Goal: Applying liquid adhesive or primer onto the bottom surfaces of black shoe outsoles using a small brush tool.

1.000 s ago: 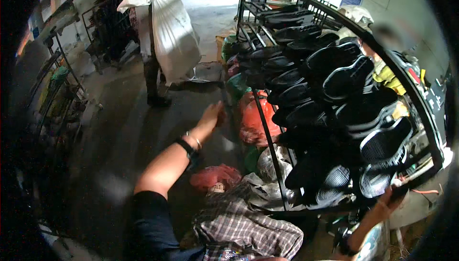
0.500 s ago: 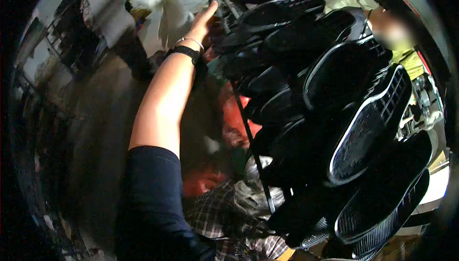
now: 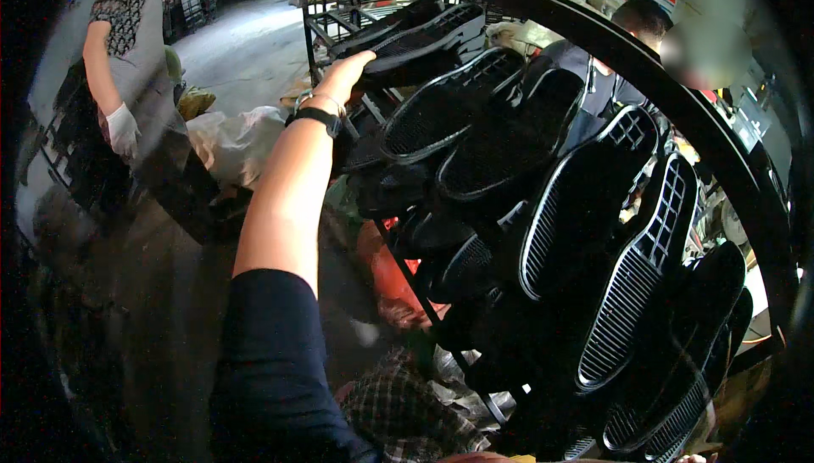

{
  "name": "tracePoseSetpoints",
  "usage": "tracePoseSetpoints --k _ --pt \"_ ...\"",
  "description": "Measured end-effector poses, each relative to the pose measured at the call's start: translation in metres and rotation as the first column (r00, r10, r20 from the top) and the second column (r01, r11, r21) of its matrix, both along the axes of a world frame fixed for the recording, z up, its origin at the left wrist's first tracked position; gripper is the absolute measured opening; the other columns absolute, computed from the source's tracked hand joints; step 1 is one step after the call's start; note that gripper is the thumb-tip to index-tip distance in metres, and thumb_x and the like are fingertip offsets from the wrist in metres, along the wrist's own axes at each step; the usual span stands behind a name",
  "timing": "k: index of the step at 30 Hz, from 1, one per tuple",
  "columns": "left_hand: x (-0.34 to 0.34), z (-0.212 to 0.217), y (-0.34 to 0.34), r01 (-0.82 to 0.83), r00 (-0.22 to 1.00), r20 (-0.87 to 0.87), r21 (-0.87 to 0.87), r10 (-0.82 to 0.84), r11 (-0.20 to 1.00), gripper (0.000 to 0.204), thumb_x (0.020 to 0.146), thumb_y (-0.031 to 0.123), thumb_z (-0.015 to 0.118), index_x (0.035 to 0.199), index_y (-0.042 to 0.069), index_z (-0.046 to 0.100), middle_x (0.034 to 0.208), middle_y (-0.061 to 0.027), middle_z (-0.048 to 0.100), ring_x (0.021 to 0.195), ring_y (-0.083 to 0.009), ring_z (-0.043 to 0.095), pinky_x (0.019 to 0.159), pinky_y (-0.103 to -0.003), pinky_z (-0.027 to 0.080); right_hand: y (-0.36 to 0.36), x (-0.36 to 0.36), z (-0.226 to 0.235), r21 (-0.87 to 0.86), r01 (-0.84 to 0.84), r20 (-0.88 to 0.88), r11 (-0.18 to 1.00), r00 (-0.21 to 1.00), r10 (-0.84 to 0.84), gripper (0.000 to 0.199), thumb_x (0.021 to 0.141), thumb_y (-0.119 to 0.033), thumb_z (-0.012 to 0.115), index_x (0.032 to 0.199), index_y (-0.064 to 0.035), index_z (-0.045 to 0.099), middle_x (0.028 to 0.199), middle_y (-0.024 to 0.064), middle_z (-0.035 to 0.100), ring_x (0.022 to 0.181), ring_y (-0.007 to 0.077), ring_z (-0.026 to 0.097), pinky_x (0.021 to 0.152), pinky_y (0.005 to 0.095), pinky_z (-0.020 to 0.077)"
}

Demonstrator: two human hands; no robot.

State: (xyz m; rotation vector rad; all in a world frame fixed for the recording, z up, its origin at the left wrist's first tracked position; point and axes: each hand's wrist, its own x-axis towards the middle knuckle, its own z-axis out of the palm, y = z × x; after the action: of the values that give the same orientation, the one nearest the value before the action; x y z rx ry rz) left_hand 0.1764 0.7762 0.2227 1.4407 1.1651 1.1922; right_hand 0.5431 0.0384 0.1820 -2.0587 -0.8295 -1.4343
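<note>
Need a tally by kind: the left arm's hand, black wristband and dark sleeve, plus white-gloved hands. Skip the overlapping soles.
Left hand: 1
Black wristband: 1
Dark sleeve: 1
White-gloved hand: 1, a co-worker's
Total: 4
Black soles left out.

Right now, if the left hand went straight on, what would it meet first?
The left hand would probably meet the black sole beside its fingers; depth is unclear, and they may already touch.
</note>
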Motion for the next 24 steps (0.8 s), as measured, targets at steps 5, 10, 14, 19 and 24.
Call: tracePoseSetpoints --k 5,10,14,19,24 --pt "-0.022 -0.025 -0.007 0.234 0.967 -0.076 0.639 -0.243 0.732 0.049 0.084 0.045 0.066 0.105 0.001 0.068 0.093 -0.0067 0.068 0.079 -0.0147 0.061 0.069 -0.028 0.049 0.011 -0.022 -0.007 0.06 -0.049 -0.06 0.997 0.997 0.053 0.051 0.096 -0.026 0.056 0.136 0.0016 0.041 0.122 0.0208 0.058 0.101 0.0289 0.061 0.087 0.0385 0.0512" --pt "0.003 0.024 -0.055 0.275 0.949 0.205 -0.173 -0.238 0.946 0.034 0.083 0.046 0.066 0.093 0.014 0.068 0.081 -0.0008 0.067 0.058 -0.0108 0.06 0.052 -0.022 0.049 0.017 -0.03 -0.008 0.094 -0.077 -0.097 0.993 0.992 0.086 0.051 0.096 -0.026 0.056 0.136 0.0013 0.041 0.123 0.0206 0.058 0.102 0.029 0.061 0.087 0.039 0.0508" --pt "0.006 0.048 -0.071 0.401 0.911 0.16 -0.132 -0.38 0.906 0.033 0.081 0.046 0.068 0.094 0.016 0.067 0.082 0.0018 0.068 0.053 -0.0104 0.058 0.05 -0.022 0.049 0.024 -0.036 -0.01 0.154 -0.123 -0.139 0.98 0.98 0.144 0.051 0.096 -0.027 0.056 0.136 0.0011 0.042 0.123 0.0205 0.058 0.102 0.0291 0.06 0.088 0.0395 0.0506" --pt "0.009 0.039 -0.076 0.427 0.901 0.154 -0.155 -0.405 0.891 0.034 0.083 0.043 0.067 0.105 0.018 0.068 0.097 -0.0011 0.069 0.081 -0.0147 0.064 0.066 -0.032 0.052 0.029 -0.042 -0.007 0.233 -0.164 -0.165 0.959 0.965 0.205 0.051 0.095 -0.027 0.056 0.135 0.0008 0.042 0.124 0.0203 0.057 0.103 0.0291 0.06 0.088 0.04 0.0502" --pt "0.016 0.045 -0.077 0.4 0.873 0.358 -0.138 -0.331 0.906 0.037 0.084 0.037 0.067 0.109 0.01 0.068 0.099 -0.0055 0.069 0.089 -0.0175 0.065 0.065 -0.034 0.054 0.023 -0.039 0.005 0.259 -0.212 -0.195 0.942 0.944 0.267 0.051 0.095 -0.028 0.056 0.135 0.0005 0.042 0.124 0.0201 0.057 0.104 0.0292 0.06 0.089 0.0406 0.0499"
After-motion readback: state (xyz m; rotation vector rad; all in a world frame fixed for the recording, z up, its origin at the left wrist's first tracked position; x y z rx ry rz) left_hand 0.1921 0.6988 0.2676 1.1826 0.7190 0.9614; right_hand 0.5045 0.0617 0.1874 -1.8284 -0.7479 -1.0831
